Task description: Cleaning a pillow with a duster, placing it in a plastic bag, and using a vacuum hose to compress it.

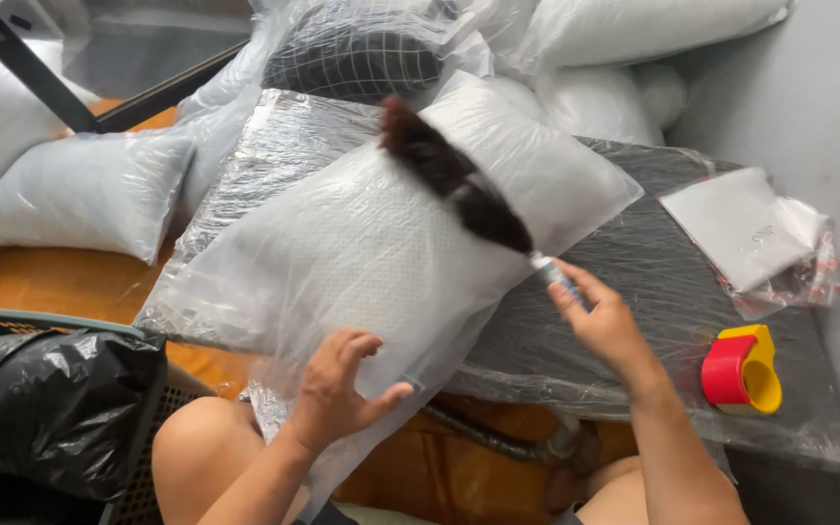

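- Nearest the lens: a bare knee [192, 442] at the bottom edge, just left of the left hand's wrist; further left, a black plastic bag [51, 403] in a dark green crate [12, 323].
- Left hand [337, 394]: grip wide, fingers spread flat, pressed on the near end of the bagged white pillow [362, 248]; nothing closed in it.
- Pillow: up and ahead of the left grip, lying across the near edge of the low desk [653, 292], which is wrapped in clear film; loose bag mouth hangs below the left palm.
- Handling, as a judgement: light, soft, springy; outer film slick and crinkly, prone to sliding under a flat palm. Better held by pinching a corner or the slack film at the open end than by pressing the middle.
- Between the two grips, slanting up and left from the right one: a dark bristle brush [454, 175], blurred, lying over the pillow's top.
- Right hand [600, 321]: grip narrow, closed on the brush's pale handle end.
- Right of that grip, on the desk: a red and yellow tape dispenser [741, 369]; beyond it, a flat white packet [736, 228] in clear wrap.
- Far beyond both grips: more bagged pillows [85, 190] heaped on the floor and against the wall.
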